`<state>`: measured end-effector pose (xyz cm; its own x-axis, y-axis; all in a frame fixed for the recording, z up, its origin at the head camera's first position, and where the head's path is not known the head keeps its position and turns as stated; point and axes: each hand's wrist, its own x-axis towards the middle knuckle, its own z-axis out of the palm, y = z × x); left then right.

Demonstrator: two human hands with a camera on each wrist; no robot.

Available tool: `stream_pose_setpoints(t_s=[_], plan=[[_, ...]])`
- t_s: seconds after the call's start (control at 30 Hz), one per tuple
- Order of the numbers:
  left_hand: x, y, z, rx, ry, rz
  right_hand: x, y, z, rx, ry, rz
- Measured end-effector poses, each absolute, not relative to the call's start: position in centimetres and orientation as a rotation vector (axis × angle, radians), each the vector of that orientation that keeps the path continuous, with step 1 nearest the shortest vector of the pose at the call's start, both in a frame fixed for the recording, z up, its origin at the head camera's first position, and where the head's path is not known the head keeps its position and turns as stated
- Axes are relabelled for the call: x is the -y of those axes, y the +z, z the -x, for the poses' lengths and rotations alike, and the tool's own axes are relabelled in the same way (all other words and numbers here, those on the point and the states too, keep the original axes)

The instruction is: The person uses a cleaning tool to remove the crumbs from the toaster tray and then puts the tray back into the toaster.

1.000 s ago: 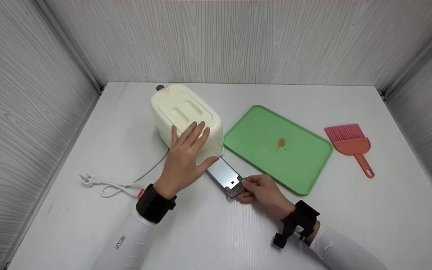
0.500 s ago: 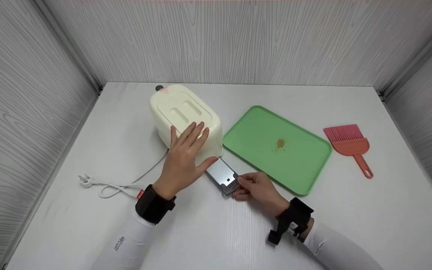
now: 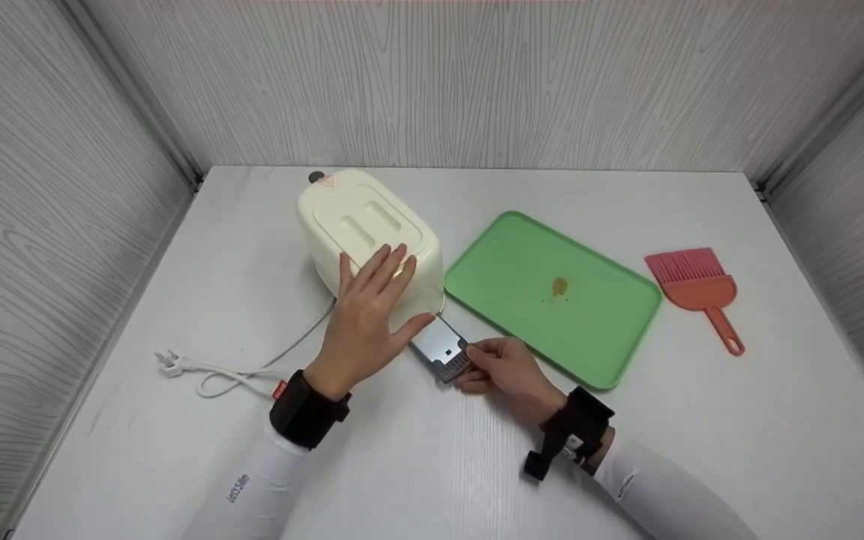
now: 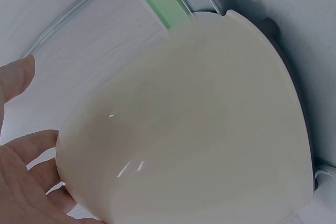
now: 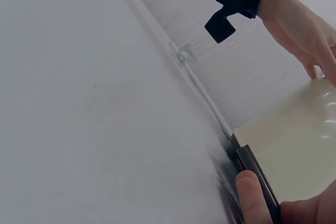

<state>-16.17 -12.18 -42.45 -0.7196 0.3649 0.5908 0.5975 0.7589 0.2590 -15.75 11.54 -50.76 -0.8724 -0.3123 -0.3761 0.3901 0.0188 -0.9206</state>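
Note:
A cream toaster (image 3: 368, 199) with two closed-looking slots in its top stands left of centre. My left hand (image 3: 364, 322) lies spread, fingers straight, on its near end; in the left wrist view the fingers touch the glossy toaster body (image 4: 199, 119). A flat silver crumb tray (image 3: 433, 339) sticks out from the toaster's base at the near corner. My right hand (image 3: 511, 373) pinches its slotted outer end. The right wrist view shows a thumb and finger on the dark edge of the crumb tray (image 5: 258, 177). The tray's inner part is hidden inside the toaster.
Right of the toaster lies a green tray (image 3: 522, 262) with a small heap of brown crumbs (image 3: 559, 286). A pink-and-orange hand brush (image 3: 702, 291) is farther right. The toaster's white cord and plug (image 3: 171, 364) lie at left. Panel walls (image 3: 432, 82) enclose the table.
The right hand has moved up and left, pushing the crumb tray farther into the toaster; less of it shows. The left hand keeps its place on the toaster.

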Motion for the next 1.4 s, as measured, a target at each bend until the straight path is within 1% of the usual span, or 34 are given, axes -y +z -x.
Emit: stream_pose_setpoints(t_s=[0.37, 0.67, 1.17, 1.4], plan=[[12.2, -42.4, 16.2, 2.423, -0.591, 0.727, -10.7, -50.7, 16.3, -1.793, -1.953, -0.099], [12.2, -42.4, 16.2, 2.431, -0.579, 0.727, -9.9, -50.7, 16.7, -1.741, -1.996, -0.168], [12.2, -42.5, 16.2, 2.432, -0.583, 0.729, -9.2, -50.7, 17.3, -1.732, -2.001, -0.186], [12.2, -42.6, 16.2, 2.423, -0.602, 0.731, -8.9, -50.8, 17.4, -1.682, -2.045, -0.152]])
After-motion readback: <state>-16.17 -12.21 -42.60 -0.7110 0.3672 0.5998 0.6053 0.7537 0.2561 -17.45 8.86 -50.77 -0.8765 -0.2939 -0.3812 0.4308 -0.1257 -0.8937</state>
